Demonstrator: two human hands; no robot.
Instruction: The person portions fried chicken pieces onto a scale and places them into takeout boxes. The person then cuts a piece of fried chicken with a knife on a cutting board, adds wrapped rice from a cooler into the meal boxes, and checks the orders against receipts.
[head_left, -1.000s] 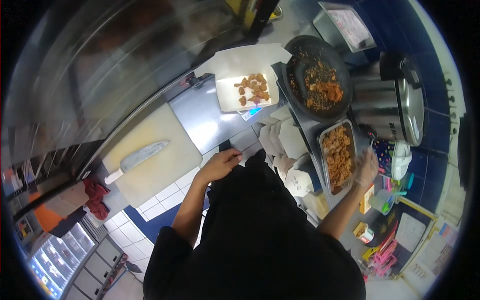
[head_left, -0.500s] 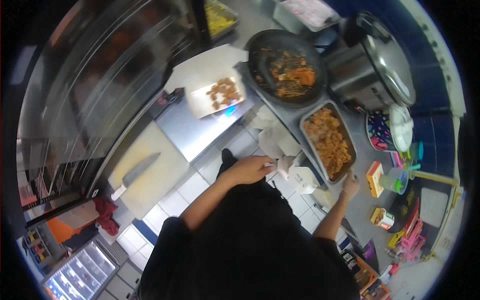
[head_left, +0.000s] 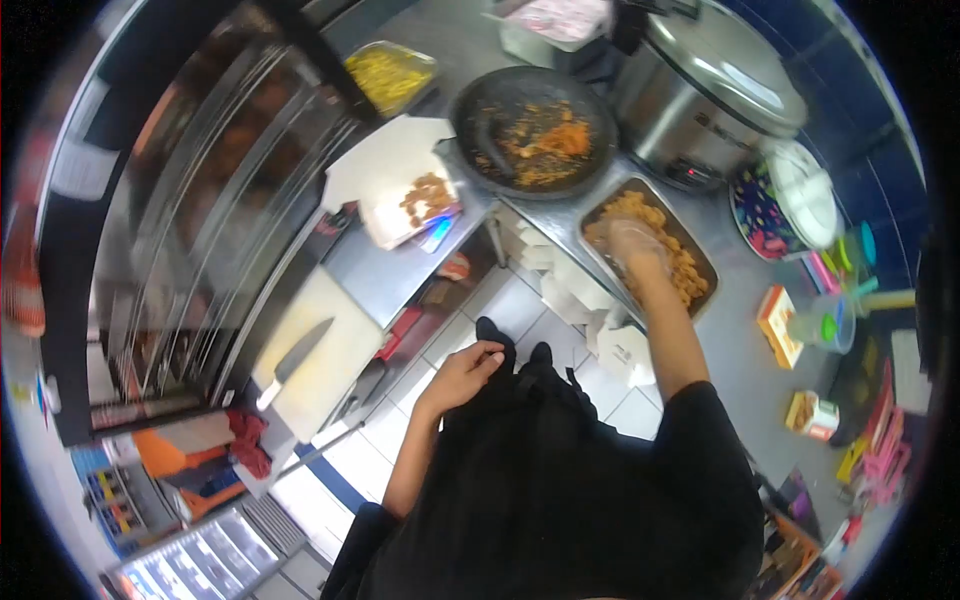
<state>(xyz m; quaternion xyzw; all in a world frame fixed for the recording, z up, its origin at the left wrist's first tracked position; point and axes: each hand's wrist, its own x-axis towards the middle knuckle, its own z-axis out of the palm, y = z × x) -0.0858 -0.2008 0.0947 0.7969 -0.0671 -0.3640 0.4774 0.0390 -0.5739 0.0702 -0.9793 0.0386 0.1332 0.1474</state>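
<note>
My right hand (head_left: 640,245), in what looks like a clear glove, reaches into a metal tray (head_left: 708,272) of browned food pieces (head_left: 632,206) that look like fried chicken. Its fingertips are blurred among the pieces, so whether they grip any is unclear. My left hand (head_left: 462,376) hangs in front of my body above the tiled floor, empty, with loosely bent fingers. Left of the tray, an open white takeout box (head_left: 370,165) contains several similar pieces (head_left: 427,198). A dark pan (head_left: 483,178) with orange-brown residue sits behind the tray.
A large knife (head_left: 300,350) lies on a cutting board (head_left: 330,385) at the left. Behind the tray stands a steel rice cooker (head_left: 690,120). White folded boxes (head_left: 622,352) are stacked below the counter edge. A glass display case (head_left: 210,200) borders the left side.
My right hand has moved from the tray's near edge forward into the food pieces. My left hand has dropped lower and back. The camera view has shifted.
</note>
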